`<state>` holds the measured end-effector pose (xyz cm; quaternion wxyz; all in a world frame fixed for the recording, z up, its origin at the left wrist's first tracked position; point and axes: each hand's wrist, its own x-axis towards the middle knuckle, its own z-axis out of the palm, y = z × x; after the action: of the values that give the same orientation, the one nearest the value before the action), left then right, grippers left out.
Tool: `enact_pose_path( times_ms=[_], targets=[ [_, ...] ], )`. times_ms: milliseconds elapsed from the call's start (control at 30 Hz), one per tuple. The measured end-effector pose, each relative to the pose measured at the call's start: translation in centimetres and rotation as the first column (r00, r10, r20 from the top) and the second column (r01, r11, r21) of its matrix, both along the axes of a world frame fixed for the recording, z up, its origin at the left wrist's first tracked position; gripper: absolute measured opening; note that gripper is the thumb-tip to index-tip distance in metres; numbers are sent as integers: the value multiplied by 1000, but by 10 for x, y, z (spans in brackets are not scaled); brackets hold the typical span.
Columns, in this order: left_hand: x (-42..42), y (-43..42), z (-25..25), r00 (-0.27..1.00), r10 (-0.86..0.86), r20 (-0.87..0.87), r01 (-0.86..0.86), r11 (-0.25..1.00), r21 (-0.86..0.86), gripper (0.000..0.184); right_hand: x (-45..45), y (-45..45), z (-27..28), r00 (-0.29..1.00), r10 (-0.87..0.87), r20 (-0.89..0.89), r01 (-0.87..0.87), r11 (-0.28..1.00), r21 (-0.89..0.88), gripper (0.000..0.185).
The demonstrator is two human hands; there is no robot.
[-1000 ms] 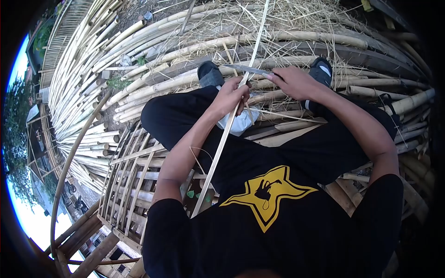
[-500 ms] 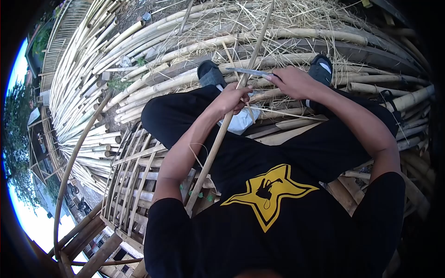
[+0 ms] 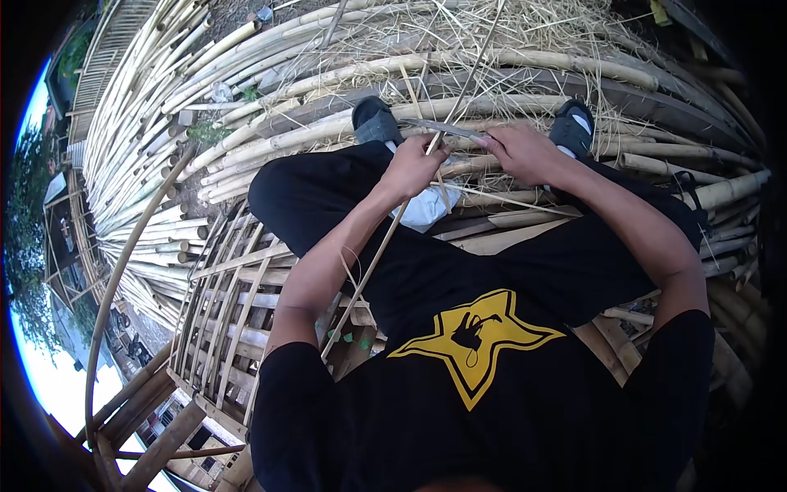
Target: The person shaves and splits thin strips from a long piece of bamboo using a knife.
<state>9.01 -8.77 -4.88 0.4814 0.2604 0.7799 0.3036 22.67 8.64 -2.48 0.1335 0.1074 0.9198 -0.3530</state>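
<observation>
My left hand [image 3: 416,168] is closed around a long bamboo strip [image 3: 379,259], which runs from beside my left upper arm up past the feet. Its narrow edge faces me now, so it looks thin. In my right hand [image 3: 525,152] is a knife [image 3: 447,128], gripped by a handle that the fingers mostly hide. The blade points left and crosses the strip just above my left fingers; whether it touches the strip I cannot tell. Under the left hand, a white plastic bag [image 3: 426,208] lies between my legs.
Bamboo poles [image 3: 566,59] lie across the ground ahead, strewn with pale shavings [image 3: 393,37]. A stack of poles [image 3: 139,156] fills the left side. Beside my left leg stands a slatted bamboo frame [image 3: 234,320]. A curved pole [image 3: 123,283] rises at far left.
The bamboo strip has turned in my left hand from its broad face to its narrow edge. The knife and right hand have shifted slightly to the right.
</observation>
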Motion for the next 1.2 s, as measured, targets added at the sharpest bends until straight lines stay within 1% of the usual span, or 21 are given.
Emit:
enact_pose_path(
  times_ms=[33, 100, 200, 233, 267, 300, 333, 400, 433, 500, 533, 600, 667, 700, 767, 867, 933, 967, 1000, 1133, 1200],
  targets=[
    [2, -1, 0, 1000, 1, 0, -1, 1000, 1, 30, 1, 1, -4, 1000, -4, 23, 3, 1000, 18, 43],
    [5, -4, 0, 983, -62, -170, 76, 994, 75, 29, 3, 4, -13, 999, -11, 42, 9, 999, 36, 41],
    [3, -9, -4, 979, -85, -188, 105, 989, 101, 27, 6, 17, -28, 1000, -12, 29, 11, 998, 64, 42],
    [4, -11, -3, 978, -91, -188, 111, 989, 100, 27, 4, 27, -33, 992, -93, 87, 86, 992, 89, 43],
    [6, -17, 1, 987, -111, -117, 120, 990, 71, 25, 4, 38, -39, 974, -178, 143, 162, 980, 116, 45],
    [8, -20, 5, 991, -127, -48, 129, 991, 44, 24, 8, 61, -46, 970, -206, 130, 181, 967, 178, 46],
    [7, -21, 11, 988, -142, -55, 145, 989, 41, 24, 14, 88, -56, 965, -240, 109, 209, 949, 237, 48],
    [10, -25, 22, 963, -60, 264, 57, 998, 19, 15, 27, 138, -87, 915, -394, 88, 351, 883, 313, 50],
    [12, -23, 24, 940, 7, 341, -14, 1000, 17, 13, 24, 139, -89, 915, -394, 92, 349, 884, 310, 50],
    [9, -17, 18, 947, 19, 320, -39, 998, 55, 15, 18, 143, -78, 891, -454, 14, 433, 858, 275, 58],
    [9, -13, 15, 954, 31, 297, -60, 994, 90, 16, 15, 139, -76, 893, -451, 19, 428, 859, 281, 58],
    [6, -6, 14, 967, 8, 254, -33, 995, 95, 19, -6, 104, -54, 943, -332, -24, 333, 934, 126, 59],
    [4, -1, 20, 989, -30, 148, 23, 999, 46, 30, -17, 71, -23, 967, -216, 132, 210, 976, 58, 59],
    [3, -1, 17, 989, -28, 147, 22, 999, 44, 30, -18, 57, -14, 968, -214, 132, 208, 977, 55, 59],
    [4, -2, 9, 970, 12, 244, -40, 993, 108, 23, -16, 35, -3, 979, -111, 172, 131, 985, -108, 47],
    [5, -3, 6, 969, 26, 245, -49, 995, 86, 23, -8, 18, -6, 988, -53, 147, 79, 980, -181, 57],
    [5, -3, 6, 962, 67, 266, -84, 995, 52, 23, -5, 12, -1, 984, -36, 176, 66, 984, -165, 54],
    [4, -3, 6, 953, 107, 284, -117, 993, 21, 23, -4, 10, 0, 993, -15, 118, 32, 989, -146, 53],
    [3, -2, 4, 952, 111, 284, -122, 992, 22, 23, -3, 10, 0, 998, 9, 59, -1, 992, -123, 52],
    [3, -3, 3, 969, 102, 223, -114, 993, 43, 22, 3, 8, -6, 999, 12, 34, -9, 996, -90, 52],
    [4, -4, 1, 979, 85, 184, -96, 994, 51, 23, 5, 5, -5, 999, -20, 36, 23, 996, -87, 46]
  ],
)
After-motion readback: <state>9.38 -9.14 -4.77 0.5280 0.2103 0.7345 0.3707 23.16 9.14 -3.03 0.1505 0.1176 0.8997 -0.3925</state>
